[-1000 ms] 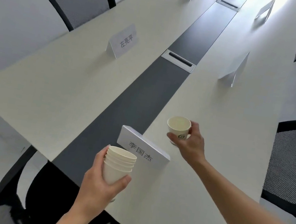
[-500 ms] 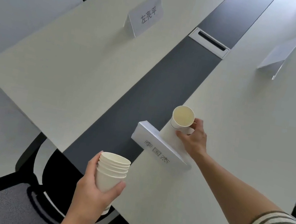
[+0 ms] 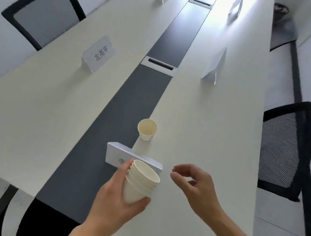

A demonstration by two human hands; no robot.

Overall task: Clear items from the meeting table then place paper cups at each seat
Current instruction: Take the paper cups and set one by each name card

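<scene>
1. The left hand (image 3: 114, 203) grips a stack of paper cups (image 3: 140, 182) round its lower half, mouths tilted up and to the right.
2. The right hand (image 3: 195, 185) hovers just beside the stack, fingers loosely curled, holding nothing.
3. A single paper cup (image 3: 146, 129) stands upright on the desk (image 3: 30, 108), at the edge of the dark centre strip (image 3: 105, 130).
4. A white name card (image 3: 124, 153) sits between cup and stack, its lettering partly hidden.
5. Further up, a second name card (image 3: 99, 54) stands on the left and a third card (image 3: 214, 66) on the right, with a cable hatch (image 3: 159, 65) between them.
6. The left chair (image 3: 43, 12) and the right chair (image 3: 284, 148), both black mesh, flank the desk.
</scene>
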